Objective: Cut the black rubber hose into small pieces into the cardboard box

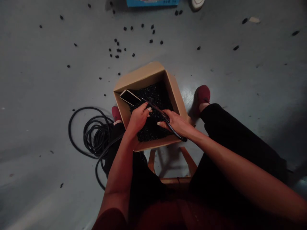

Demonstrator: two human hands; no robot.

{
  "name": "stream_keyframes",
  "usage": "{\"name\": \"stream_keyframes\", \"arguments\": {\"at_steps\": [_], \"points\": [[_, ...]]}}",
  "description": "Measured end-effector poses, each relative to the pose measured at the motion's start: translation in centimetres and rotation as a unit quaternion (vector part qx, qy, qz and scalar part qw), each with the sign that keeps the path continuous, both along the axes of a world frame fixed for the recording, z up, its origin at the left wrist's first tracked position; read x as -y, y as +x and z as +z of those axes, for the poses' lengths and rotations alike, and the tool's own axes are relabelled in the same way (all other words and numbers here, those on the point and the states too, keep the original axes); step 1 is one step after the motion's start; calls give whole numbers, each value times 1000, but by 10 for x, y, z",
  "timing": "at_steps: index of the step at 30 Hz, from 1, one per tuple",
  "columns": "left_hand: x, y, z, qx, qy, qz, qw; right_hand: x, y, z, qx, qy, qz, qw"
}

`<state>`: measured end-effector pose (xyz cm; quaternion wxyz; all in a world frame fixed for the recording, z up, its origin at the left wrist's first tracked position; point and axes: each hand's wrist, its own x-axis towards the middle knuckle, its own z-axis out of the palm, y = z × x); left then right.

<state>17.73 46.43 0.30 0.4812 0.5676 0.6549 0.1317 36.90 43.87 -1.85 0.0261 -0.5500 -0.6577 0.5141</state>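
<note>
A cardboard box (pixel 176 92) sits on the floor between my feet, filled with several small black pieces (pixel 158 95). A phone (pixel 129 96) leans in the box's left corner. My left hand (pixel 138 117) and my right hand (pixel 176 123) are both over the box, closed on a thin black cable (pixel 173 130) that runs between them and loops out past my right wrist. The cable's far end near my left fingers is too dark to make out.
A coil of black cable (pixel 92 135) lies on the grey floor at the left. Several black bits (pixel 117 50) are scattered on the floor beyond the box. A blue box edge (pixel 152 2) is at the top. I sit on a wooden stool (pixel 172 179).
</note>
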Motion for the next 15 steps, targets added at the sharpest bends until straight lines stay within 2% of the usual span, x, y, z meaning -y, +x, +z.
{"name": "stream_keyframes", "arguments": {"at_steps": [9, 15], "points": [[0, 1, 4, -25, 6, -43, 999, 1, 1, 3, 16, 36, 8, 999], [0, -1, 7, -26, 8, -66, 997, 1, 1, 3, 12, 30, 21, 999]]}}
